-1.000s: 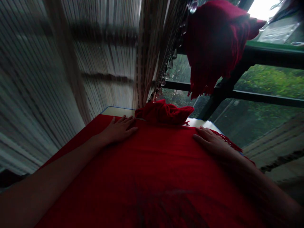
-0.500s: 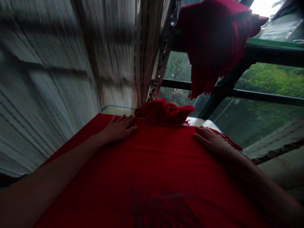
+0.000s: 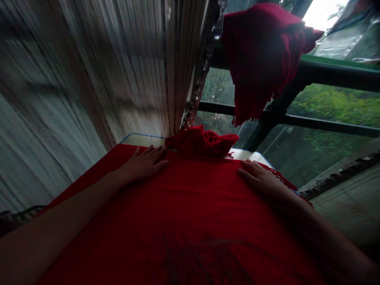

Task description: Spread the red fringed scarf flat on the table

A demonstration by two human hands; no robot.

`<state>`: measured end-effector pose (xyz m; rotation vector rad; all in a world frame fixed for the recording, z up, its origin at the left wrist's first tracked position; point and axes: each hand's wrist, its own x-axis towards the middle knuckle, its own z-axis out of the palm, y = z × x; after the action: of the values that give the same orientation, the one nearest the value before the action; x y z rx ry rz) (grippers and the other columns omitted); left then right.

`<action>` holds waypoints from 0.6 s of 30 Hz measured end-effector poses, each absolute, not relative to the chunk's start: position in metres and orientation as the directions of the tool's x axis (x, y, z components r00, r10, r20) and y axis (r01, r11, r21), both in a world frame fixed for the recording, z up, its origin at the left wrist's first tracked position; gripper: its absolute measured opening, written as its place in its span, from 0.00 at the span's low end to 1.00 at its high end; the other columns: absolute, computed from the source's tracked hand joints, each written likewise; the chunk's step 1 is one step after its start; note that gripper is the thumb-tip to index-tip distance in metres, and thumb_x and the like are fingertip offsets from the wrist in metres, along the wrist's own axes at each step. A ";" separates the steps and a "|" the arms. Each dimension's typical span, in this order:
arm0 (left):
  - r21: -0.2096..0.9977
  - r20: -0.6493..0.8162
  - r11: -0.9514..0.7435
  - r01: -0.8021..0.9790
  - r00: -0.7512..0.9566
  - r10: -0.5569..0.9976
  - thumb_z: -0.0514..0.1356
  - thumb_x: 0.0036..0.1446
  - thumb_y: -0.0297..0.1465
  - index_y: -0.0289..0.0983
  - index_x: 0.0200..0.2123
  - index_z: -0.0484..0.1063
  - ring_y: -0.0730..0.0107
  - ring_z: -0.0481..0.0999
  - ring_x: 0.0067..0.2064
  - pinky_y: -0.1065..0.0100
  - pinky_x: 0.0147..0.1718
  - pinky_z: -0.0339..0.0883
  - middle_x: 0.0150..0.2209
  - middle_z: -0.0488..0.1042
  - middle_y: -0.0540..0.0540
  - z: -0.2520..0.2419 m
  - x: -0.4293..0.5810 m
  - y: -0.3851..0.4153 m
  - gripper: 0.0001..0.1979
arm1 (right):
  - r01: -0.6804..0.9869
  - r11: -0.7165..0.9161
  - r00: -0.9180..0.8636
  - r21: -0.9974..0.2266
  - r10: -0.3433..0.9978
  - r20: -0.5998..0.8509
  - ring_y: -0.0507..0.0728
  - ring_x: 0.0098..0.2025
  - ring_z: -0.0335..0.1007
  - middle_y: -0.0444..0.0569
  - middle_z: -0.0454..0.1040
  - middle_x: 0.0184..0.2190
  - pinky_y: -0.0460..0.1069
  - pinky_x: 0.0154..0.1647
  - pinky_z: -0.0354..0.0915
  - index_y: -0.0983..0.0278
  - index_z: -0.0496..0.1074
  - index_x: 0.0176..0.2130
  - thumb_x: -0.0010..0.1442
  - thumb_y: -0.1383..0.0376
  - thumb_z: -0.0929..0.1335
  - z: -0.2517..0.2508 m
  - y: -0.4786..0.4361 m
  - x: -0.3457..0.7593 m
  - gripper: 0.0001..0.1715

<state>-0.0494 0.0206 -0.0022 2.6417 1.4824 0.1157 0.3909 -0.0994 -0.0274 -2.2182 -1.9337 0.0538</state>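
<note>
A red cloth (image 3: 192,198), fringed along its right side, lies spread flat over a pale board or table (image 3: 142,139) with a blue rim. My left hand (image 3: 145,163) rests flat on the cloth near its far left edge, fingers stretched out. On the far right, close to the fringe (image 3: 280,176), my right hand (image 3: 258,174) also lies flat with its fingers extended. Between the hands, at the far edge, sits a crumpled red cloth (image 3: 204,141) with a bit of fringe showing. Neither hand touches that bundle.
Striped pale string-like hangings (image 3: 142,71) rise along the left. A fringed red scarf (image 3: 264,59) hangs over a dark green rail (image 3: 335,71) at the window, with greenery behind the glass. Clear plastic (image 3: 338,43) lies at the upper right.
The whole view has shifted a little, so the scene sits slightly further left and lower. Both hands stay flat in the same places on the cloth.
</note>
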 end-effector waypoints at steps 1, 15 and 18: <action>0.134 0.012 -0.516 0.846 0.519 0.855 0.37 0.70 0.58 0.42 0.77 0.43 0.45 0.38 0.78 0.35 0.72 0.32 0.77 0.43 0.46 -0.002 -0.049 0.020 0.42 | 0.977 -0.128 0.146 -0.172 0.984 0.100 0.69 0.77 0.47 0.57 0.55 0.75 0.69 0.75 0.50 0.60 0.61 0.71 0.69 0.37 0.54 -0.027 -0.099 0.391 0.46; 0.120 0.004 -0.521 0.845 0.524 0.852 0.37 0.70 0.57 0.41 0.77 0.44 0.47 0.38 0.78 0.37 0.72 0.33 0.77 0.42 0.45 0.000 -0.048 0.019 0.41 | 0.976 -0.142 0.154 -0.167 0.986 0.066 0.68 0.78 0.42 0.59 0.50 0.76 0.67 0.77 0.46 0.65 0.57 0.73 0.69 0.36 0.53 -0.025 -0.100 0.390 0.49; 0.117 0.000 -0.514 0.850 0.517 0.856 0.38 0.70 0.57 0.41 0.77 0.43 0.46 0.39 0.78 0.36 0.72 0.33 0.77 0.42 0.45 0.001 -0.047 0.019 0.41 | 0.976 -0.140 0.152 -0.166 0.986 0.064 0.69 0.77 0.43 0.60 0.50 0.76 0.68 0.77 0.47 0.65 0.58 0.72 0.69 0.37 0.53 -0.023 -0.101 0.389 0.49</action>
<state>-0.0473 0.0185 0.0013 2.6459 1.4927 0.0871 0.3891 -0.1011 -0.0229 -2.2503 -1.9408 0.0901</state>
